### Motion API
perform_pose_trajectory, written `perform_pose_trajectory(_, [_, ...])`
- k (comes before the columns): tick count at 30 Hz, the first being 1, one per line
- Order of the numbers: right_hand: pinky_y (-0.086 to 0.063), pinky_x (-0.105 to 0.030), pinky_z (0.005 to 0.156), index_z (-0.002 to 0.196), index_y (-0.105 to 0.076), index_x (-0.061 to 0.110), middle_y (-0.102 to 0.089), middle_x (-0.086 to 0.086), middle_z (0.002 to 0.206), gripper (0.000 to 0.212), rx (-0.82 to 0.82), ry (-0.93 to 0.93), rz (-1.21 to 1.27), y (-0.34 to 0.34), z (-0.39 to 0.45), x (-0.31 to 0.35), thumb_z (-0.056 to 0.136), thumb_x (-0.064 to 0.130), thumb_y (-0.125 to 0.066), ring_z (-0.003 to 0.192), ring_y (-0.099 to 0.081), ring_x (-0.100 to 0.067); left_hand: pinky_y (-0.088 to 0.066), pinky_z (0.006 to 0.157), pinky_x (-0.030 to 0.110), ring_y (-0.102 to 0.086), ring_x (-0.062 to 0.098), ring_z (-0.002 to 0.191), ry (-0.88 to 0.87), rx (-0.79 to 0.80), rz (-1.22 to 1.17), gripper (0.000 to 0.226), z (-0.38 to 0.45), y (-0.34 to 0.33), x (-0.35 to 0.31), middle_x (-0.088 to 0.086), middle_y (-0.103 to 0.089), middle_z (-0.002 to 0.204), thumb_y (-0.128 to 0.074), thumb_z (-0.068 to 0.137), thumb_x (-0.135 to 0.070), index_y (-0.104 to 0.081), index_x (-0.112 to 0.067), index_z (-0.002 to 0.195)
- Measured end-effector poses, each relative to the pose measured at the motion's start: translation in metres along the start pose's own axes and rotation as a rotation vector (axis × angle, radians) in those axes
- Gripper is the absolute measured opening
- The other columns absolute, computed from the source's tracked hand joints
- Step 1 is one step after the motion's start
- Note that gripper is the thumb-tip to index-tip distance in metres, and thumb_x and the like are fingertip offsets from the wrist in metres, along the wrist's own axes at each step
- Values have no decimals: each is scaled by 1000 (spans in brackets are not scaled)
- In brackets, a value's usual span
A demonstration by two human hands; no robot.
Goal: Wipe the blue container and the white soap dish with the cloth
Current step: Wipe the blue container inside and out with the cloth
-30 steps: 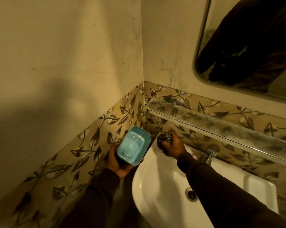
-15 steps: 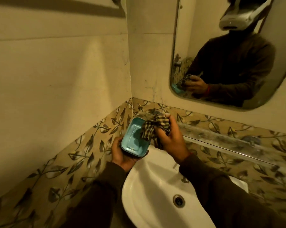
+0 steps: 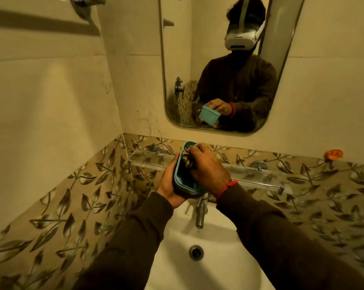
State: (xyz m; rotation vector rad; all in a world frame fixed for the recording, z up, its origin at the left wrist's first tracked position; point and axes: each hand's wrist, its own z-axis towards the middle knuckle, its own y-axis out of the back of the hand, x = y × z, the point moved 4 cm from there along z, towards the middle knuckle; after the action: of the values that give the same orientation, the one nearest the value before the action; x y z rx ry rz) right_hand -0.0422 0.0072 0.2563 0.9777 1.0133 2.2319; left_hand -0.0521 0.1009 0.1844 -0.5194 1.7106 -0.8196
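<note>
The first step looks in hand: the left hand [image 3: 170, 188] cups the blue container [image 3: 182, 182] from below, over the back edge of the sink [image 3: 218, 248]; the right hand [image 3: 208, 170], fingers closed on the cloth [image 3: 188, 162], presses inside it; next, likely the outer walls; no white soap dish shows.

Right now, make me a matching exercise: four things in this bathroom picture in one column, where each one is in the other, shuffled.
Things:
1. blue container
2. cloth
3. tap
4. orange object

Places:
A. on the shelf, far right
B. pressed inside the container by the right hand
C. above the sink drain
D. held in the left hand

Pairs: 1-D, 2-B, 3-C, 4-A
</note>
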Motion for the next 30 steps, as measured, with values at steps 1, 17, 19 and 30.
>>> perform_pose_trajectory(1, [-46,-33,94,129,-50,14,-47,-8,129,50,2,7,-18,2,-1,-2,82,6,-66,113,-52,-27,-46,102,53,-57,37,126,-2,11,-4,57,4,-3,3,18,-62,137,-42,99,-59,-62,-21,137])
perform_pose_trajectory(17, [-56,-48,71,119,-62,11,-56,-14,115,33,-58,44,-344,43,-26,-23,86,12,-61,94,-63,-38,-51,97,49,-59,38,121,60,61,4,52,15,-37,31,22,-60,138,-42,103,-48,-57,-14,139])
perform_pose_trajectory(19, [-56,-48,73,121,-60,11,-54,-14,117,33,-59,5,-373,43,-29,-21,88,14,-59,95,-62,-39,-49,101,52,-57,38,126,73,66,27,53,15,-39,35,21,-60,139,-42,102,-50,-57,-16,140])
perform_pose_trajectory(30, [-51,-25,79,101,-69,11,-68,-6,99,23,227,192,60,45,-42,-14,78,13,-74,89,-62,-16,-56,88,43,-69,31,101,114,49,3,55,14,-25,35,20,-70,112,-41,103,-49,-75,-7,111])
